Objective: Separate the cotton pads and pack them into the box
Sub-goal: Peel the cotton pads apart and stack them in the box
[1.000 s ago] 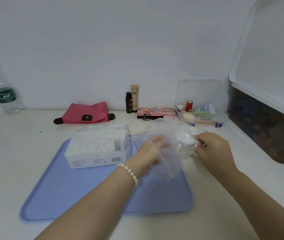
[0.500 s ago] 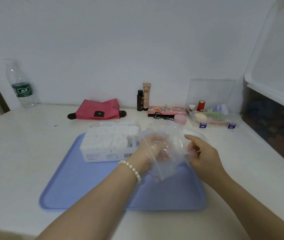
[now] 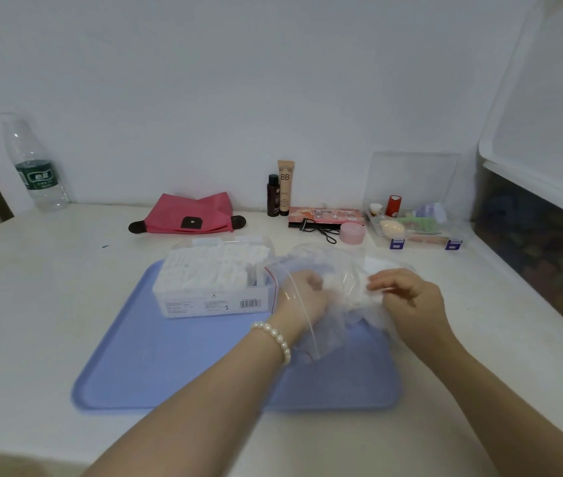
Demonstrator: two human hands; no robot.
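Our right hand [image 3: 410, 301] has come in, pinching the clear bag [image 3: 335, 270]; left hand [image 3: 302, 297] inside, grip hidden. The box [image 3: 211, 304] waits, nearly full.

home vanity | BB cream tube [image 3: 285, 187] | pink pouch [image 3: 189, 218] | white counter [image 3: 32, 304]

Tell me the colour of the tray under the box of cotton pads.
Light blue, plain with no pattern; the tray shows clearly in the head view.

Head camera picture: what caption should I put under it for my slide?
Left hand reaches inside a clear bag while the right hand holds it, beside a box of pads on a blue tray.
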